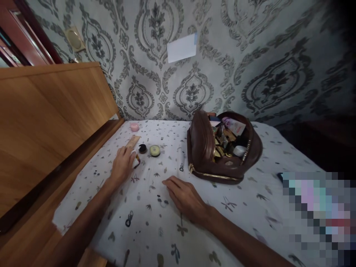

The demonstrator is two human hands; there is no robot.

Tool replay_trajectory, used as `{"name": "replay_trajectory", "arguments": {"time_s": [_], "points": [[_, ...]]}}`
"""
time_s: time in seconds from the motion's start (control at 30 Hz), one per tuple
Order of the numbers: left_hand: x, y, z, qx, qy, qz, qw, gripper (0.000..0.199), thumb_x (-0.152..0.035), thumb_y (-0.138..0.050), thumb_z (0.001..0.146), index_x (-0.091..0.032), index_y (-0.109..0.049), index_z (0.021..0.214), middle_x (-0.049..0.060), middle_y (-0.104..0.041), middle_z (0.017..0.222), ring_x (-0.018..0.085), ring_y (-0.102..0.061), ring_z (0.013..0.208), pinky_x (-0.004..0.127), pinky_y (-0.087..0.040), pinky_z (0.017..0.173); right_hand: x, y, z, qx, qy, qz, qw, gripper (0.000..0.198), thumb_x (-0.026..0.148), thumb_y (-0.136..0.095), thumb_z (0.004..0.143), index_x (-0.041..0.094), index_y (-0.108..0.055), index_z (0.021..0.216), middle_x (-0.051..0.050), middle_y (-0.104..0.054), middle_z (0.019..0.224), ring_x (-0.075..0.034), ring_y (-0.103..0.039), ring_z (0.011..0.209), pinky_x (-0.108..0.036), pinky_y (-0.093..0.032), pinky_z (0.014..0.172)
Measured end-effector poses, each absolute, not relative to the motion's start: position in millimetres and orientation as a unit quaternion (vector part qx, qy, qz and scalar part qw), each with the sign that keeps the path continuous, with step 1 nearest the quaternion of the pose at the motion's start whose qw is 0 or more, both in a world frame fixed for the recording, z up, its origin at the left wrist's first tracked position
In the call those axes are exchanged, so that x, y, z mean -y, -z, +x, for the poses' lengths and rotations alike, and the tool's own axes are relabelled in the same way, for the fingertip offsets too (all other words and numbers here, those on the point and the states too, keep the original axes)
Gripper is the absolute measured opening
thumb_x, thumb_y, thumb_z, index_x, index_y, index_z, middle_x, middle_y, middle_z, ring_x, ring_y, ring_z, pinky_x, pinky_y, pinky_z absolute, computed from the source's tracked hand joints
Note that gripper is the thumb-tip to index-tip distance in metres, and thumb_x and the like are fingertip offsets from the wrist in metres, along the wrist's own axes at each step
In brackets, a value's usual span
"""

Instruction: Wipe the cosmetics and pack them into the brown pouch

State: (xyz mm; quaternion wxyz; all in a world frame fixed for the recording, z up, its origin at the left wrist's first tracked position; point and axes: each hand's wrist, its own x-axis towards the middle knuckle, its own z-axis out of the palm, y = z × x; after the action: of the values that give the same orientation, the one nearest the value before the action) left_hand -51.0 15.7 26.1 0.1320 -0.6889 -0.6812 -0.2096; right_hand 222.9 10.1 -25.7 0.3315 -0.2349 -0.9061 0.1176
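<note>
My left hand (121,164) is closed around a small white container with red and yellow marks (136,160), low over the patterned sheet. Most of that container is hidden by the fingers. Just beyond the fingertips lies a flat tan packet or tube (133,141). To its right are a small round black container (142,148) and a round jar with a yellow-green top (154,150). A pink round jar (134,127) sits farther back. My right hand (185,196) rests on the sheet, palm down, with its fingers loosely stretched out and nothing in them.
A brown zippered bag (201,141) stands unzipped on the right, filled with tubes, a white-lidded jar (239,151) and other small items. A wooden board (55,111) borders the left side. Patterned wallpaper (191,89) covers the wall behind. A pixelated area (319,211) is at lower right.
</note>
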Motion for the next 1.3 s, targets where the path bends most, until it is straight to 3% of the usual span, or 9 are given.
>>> {"name": "replay_trajectory", "arguments": {"time_s": [0.17, 0.37, 0.5, 0.63, 0.83, 1.03, 1.1, 1.3], "points": [[-22, -18, -60, 0.692, 0.097, -0.707, 0.105, 0.048, -0.043, -0.059, 0.094, -0.014, -0.052, 0.132, 0.019, -0.059, 0.131, 0.034, -0.055, 0.123, 0.047, -0.047, 0.102, -10, 29, 222, 0.916, -0.107, -0.241, 0.304, 0.022, 0.007, -0.046, 0.096, 0.018, -0.063, 0.105, -0.007, -0.066, 0.096, -0.017, -0.065, 0.086, -0.028, -0.054, 0.074], [-19, -31, -54, 0.706, 0.033, -0.701, 0.094, 0.033, -0.044, -0.054, 0.096, -0.019, -0.058, 0.116, 0.016, -0.061, 0.133, 0.033, -0.060, 0.120, 0.040, -0.053, 0.085, -8, 22, 223, 0.922, -0.116, -0.252, 0.272, 0.021, 0.007, -0.046, 0.097, 0.017, -0.063, 0.103, -0.008, -0.066, 0.096, -0.017, -0.064, 0.087, -0.029, -0.053, 0.076], [-8, -31, -39, 0.690, 0.100, -0.714, 0.068, 0.035, -0.048, -0.057, 0.093, -0.020, -0.060, 0.113, 0.012, -0.067, 0.119, 0.030, -0.067, 0.104, 0.037, -0.054, 0.078, -6, 19, 225, 0.907, -0.171, -0.260, 0.284, 0.026, 0.015, -0.046, 0.099, 0.016, -0.059, 0.122, -0.010, -0.066, 0.107, -0.020, -0.064, 0.095, -0.033, -0.054, 0.080], [7, -26, -2, 0.550, 0.235, -0.801, 0.024, 0.032, -0.049, -0.055, 0.094, -0.022, -0.061, 0.109, 0.005, -0.069, 0.102, 0.023, -0.068, 0.092, 0.031, -0.053, 0.077, -11, 24, 221, 0.840, -0.313, -0.265, 0.356, 0.061, 0.031, -0.066, 0.091, 0.015, -0.042, 0.145, -0.016, -0.058, 0.128, -0.023, -0.062, 0.101, -0.035, -0.054, 0.082], [8, -35, 48, 0.452, 0.281, -0.844, 0.064, 0.028, -0.042, -0.047, 0.099, -0.019, -0.062, 0.100, 0.004, -0.066, 0.085, 0.020, -0.064, 0.077, 0.029, -0.049, 0.069, -14, 23, 215, 0.645, -0.590, -0.228, 0.429, 0.044, 0.041, -0.080, 0.072, 0.017, -0.061, 0.104, 0.000, -0.062, 0.090, -0.016, -0.057, 0.082, -0.029, -0.048, 0.074], [-5, -27, 64, 0.378, 0.343, -0.849, 0.136, 0.034, -0.034, -0.043, 0.103, -0.018, -0.061, 0.079, 0.006, -0.065, 0.083, 0.018, -0.061, 0.078, 0.028, -0.046, 0.070, -1, 24, 221, 0.539, -0.625, -0.312, 0.471, 0.051, 0.042, -0.092, 0.056, 0.018, -0.058, 0.086, 0.004, -0.057, 0.080, -0.013, -0.053, 0.076, -0.027, -0.045, 0.071], [-8, -25, 68, 0.377, 0.384, -0.838, 0.091, 0.035, -0.034, -0.043, 0.104, -0.018, -0.060, 0.078, 0.005, -0.063, 0.083, 0.016, -0.060, 0.078, 0.027, -0.046, 0.072, 3, 25, 224, 0.512, -0.643, -0.306, 0.480, 0.050, 0.040, -0.092, 0.057, 0.018, -0.060, 0.089, 0.003, -0.061, 0.084, -0.014, -0.057, 0.080, -0.028, -0.047, 0.077], [-7, -24, 66, 0.437, 0.461, -0.753, -0.171, 0.050, -0.051, -0.032, 0.105, -0.017, -0.060, 0.081, 0.004, -0.060, 0.079, 0.017, -0.057, 0.076, 0.030, -0.044, 0.072, 7, 28, 224, 0.454, -0.701, -0.261, 0.484, 0.066, 0.030, -0.095, 0.054, 0.021, -0.064, 0.111, -0.001, -0.070, 0.109, -0.018, -0.065, 0.100, -0.033, -0.049, 0.096]]}}
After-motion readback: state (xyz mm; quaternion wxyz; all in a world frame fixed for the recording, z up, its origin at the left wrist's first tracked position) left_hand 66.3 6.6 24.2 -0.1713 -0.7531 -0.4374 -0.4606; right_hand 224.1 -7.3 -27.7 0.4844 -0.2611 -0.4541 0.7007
